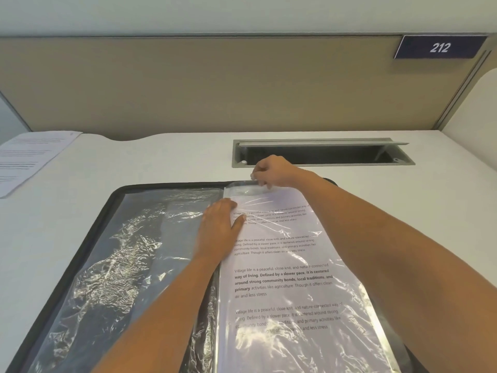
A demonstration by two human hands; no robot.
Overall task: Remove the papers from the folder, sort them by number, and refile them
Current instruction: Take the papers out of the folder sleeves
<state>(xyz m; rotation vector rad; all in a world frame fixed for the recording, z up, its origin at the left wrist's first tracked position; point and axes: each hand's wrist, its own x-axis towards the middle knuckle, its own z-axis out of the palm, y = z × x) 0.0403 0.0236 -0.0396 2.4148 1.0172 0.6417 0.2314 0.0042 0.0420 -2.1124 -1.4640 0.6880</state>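
Observation:
A black folder (88, 238) lies open on the white desk, its clear plastic sleeves spread on both sides. The left sleeve (121, 265) is crinkled and shows no paper. The right sleeve (295, 332) holds a printed paper (282, 281) with paragraphs of text. My left hand (217, 224) lies flat near the folder's spine, pressing the right sleeve's upper left part. My right hand (271, 170) is at the sleeve's top edge, fingers curled and pinching the plastic opening. Another printed paper (29, 157) lies on the desk at the far left.
A grey cable tray slot (322, 153) with a raised lid is sunk into the desk just behind my right hand. A tan partition (215, 84) rises at the back, bearing a blue sign reading 212 (439, 47).

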